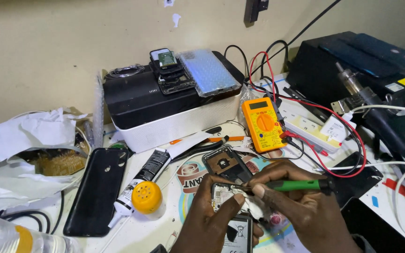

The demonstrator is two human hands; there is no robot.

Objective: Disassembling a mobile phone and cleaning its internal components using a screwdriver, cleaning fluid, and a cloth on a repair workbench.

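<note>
An opened phone (233, 225) with its back off lies at the bottom middle, its circuit board exposed. My left hand (207, 220) grips it from the left, thumb on the board. My right hand (301, 211) holds a green-handled tool (296, 185) like a pen, its tip touching the top of the board. A piece of white tissue (251, 206) sits between the two hands. Just beyond lies a second opened phone frame (226, 164) with a brown inner plate.
A yellow multimeter (263, 122) with red and black leads leans behind. A black phone back (97, 189), a black-and-white glue tube (141, 180) and a yellow round cap (147, 197) lie left. A black-and-white box (165, 105) carries stacked phone parts. Crumpled paper (24, 154) at left, black equipment (352, 61) at right.
</note>
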